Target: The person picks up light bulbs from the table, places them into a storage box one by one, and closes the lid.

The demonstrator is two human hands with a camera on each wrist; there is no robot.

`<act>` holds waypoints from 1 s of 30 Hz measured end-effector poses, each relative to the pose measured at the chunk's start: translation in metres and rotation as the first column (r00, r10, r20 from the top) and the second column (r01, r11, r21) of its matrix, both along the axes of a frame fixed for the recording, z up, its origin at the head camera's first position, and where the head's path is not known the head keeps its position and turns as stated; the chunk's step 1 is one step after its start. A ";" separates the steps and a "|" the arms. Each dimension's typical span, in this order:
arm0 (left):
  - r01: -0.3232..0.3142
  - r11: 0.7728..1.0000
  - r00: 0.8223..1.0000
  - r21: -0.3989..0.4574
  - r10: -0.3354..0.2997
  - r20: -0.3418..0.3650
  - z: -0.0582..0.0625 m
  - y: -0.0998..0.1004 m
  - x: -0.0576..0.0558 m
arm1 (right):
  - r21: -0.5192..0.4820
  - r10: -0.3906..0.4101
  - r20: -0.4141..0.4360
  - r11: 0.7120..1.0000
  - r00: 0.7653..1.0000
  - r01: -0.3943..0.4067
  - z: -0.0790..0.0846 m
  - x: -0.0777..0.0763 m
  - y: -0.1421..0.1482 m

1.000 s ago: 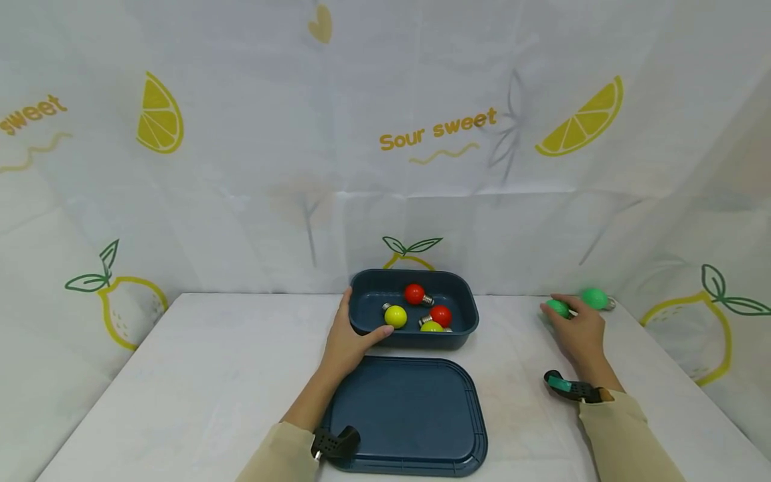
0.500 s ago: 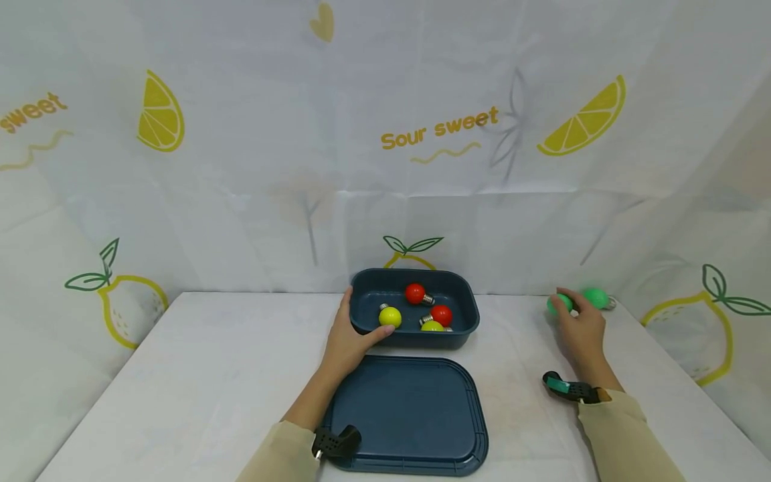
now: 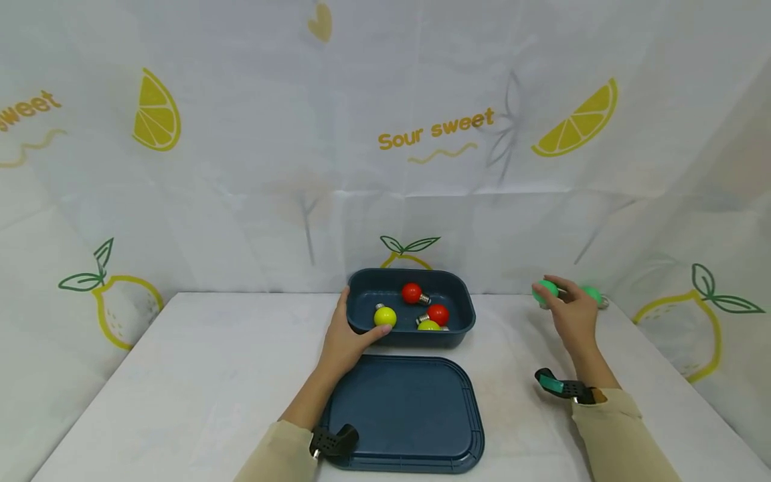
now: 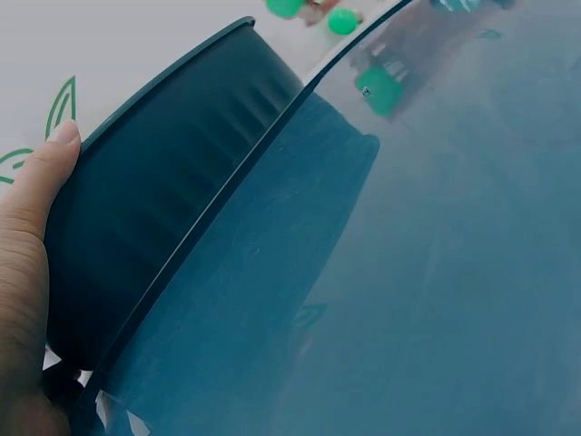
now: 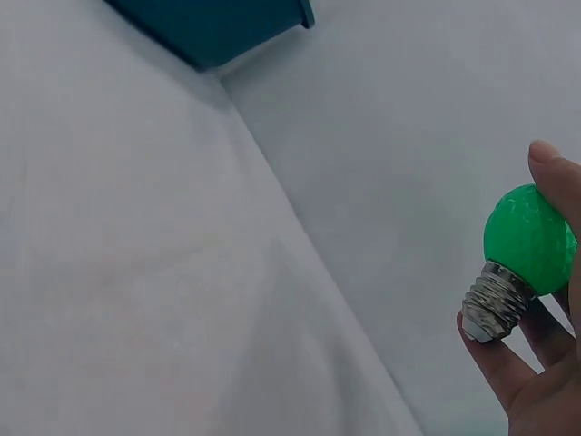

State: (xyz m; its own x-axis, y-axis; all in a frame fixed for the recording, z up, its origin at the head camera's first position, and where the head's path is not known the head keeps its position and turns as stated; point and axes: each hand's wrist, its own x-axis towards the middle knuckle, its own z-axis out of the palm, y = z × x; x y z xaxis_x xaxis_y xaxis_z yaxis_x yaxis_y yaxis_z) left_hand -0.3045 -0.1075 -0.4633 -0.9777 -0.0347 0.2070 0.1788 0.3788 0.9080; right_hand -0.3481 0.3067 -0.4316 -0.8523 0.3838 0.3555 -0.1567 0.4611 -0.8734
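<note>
A person's beige sleeves end at plain cuffs; just beyond each cuff sits a black wrist device, the right one bearing a teal-green patch.

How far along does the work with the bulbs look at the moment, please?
Seemingly done: two red bulbs and two yellow bulbs lie in the box, which the left hand holds. In hand: the right hand grips a green bulb outside it. Probably remaining: another green bulb on the table.

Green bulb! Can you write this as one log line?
left hand: holds box | right hand: holds green bulb | in box: red bulbs, yellow bulbs | on table: other green bulb
</note>
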 end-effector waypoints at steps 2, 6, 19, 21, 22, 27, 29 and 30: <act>-0.002 1.000 1.000 -0.003 0.002 0.000 0.000 0.000 0.000 | -0.003 0.032 -0.030 0.999 0.999 -0.032 0.007 0.001 -0.006; -0.003 1.000 1.000 -0.009 0.003 0.000 -0.001 0.000 0.000 | 0.106 0.074 -0.048 0.992 0.996 -0.068 0.022 0.005 -0.018; 0.000 1.000 1.000 -0.010 0.000 -0.002 -0.002 0.000 -0.002 | 0.231 0.393 -0.138 0.905 0.909 -0.356 0.036 0.011 -0.058; -0.002 1.000 1.000 -0.008 0.002 -0.001 -0.002 0.000 -0.002 | 0.206 0.437 -0.162 0.892 0.885 -0.402 0.035 0.011 -0.064; -0.002 1.000 1.000 -0.010 0.002 -0.002 -0.002 0.000 -0.002 | 0.195 0.454 -0.173 0.885 0.874 -0.422 0.035 0.011 -0.067; -0.004 1.000 1.000 -0.014 0.004 -0.001 -0.002 0.000 -0.002 | 0.194 0.494 -0.193 0.866 0.848 -0.460 0.034 0.012 -0.078; -0.003 1.000 1.000 -0.014 0.003 -0.002 -0.003 0.000 -0.002 | 0.193 0.503 -0.193 0.861 0.843 -0.470 0.033 0.012 -0.082; -0.002 1.000 1.000 -0.014 0.002 -0.002 -0.002 0.000 -0.002 | 0.197 0.506 -0.192 0.859 0.841 -0.472 0.033 0.012 -0.084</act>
